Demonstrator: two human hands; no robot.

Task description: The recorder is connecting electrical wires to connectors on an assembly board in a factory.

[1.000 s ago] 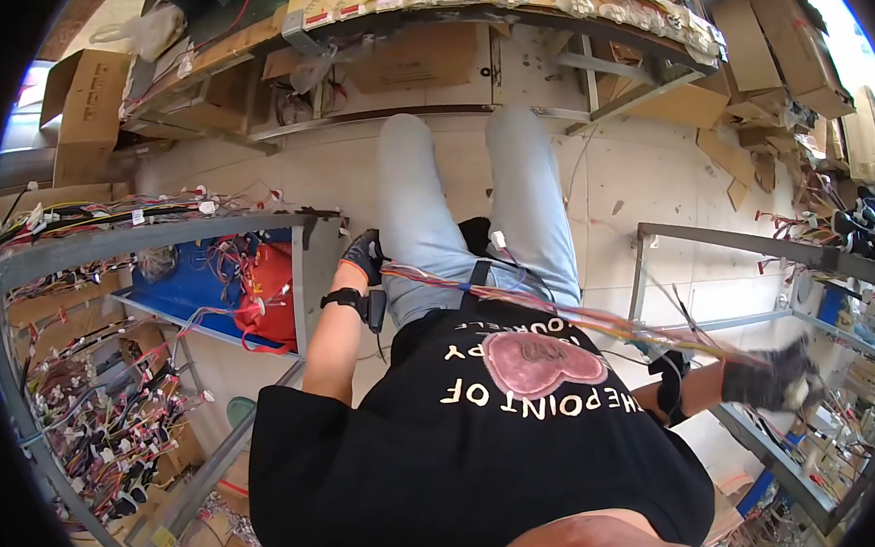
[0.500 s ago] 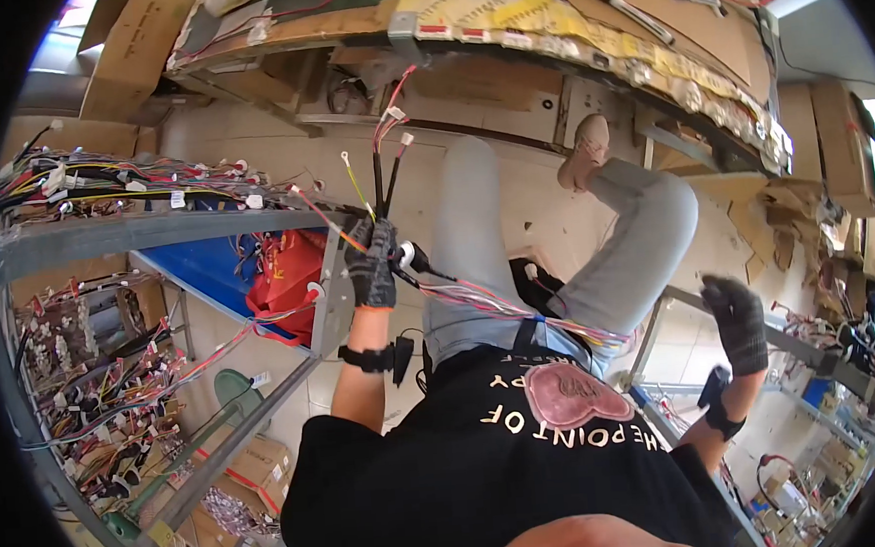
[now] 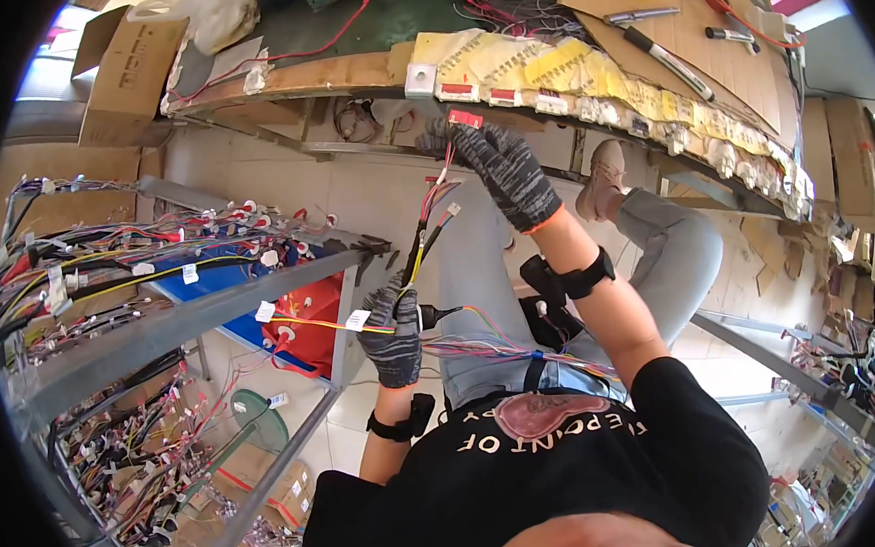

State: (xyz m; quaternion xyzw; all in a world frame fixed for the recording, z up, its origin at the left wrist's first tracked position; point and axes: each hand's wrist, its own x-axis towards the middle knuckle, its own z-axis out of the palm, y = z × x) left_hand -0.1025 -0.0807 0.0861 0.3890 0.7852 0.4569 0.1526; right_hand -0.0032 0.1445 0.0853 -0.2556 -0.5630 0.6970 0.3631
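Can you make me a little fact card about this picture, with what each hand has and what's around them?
Left hand: gloved, gripping a wire bundle
Right hand: gloved, fingertips on a red connector
Ahead: workbench with yellow labels along its edge
On cardboard: black-and-white marker
At left: metal rack with many cables

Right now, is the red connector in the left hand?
No, the right hand holds the red connector, while the left hand grips wires.
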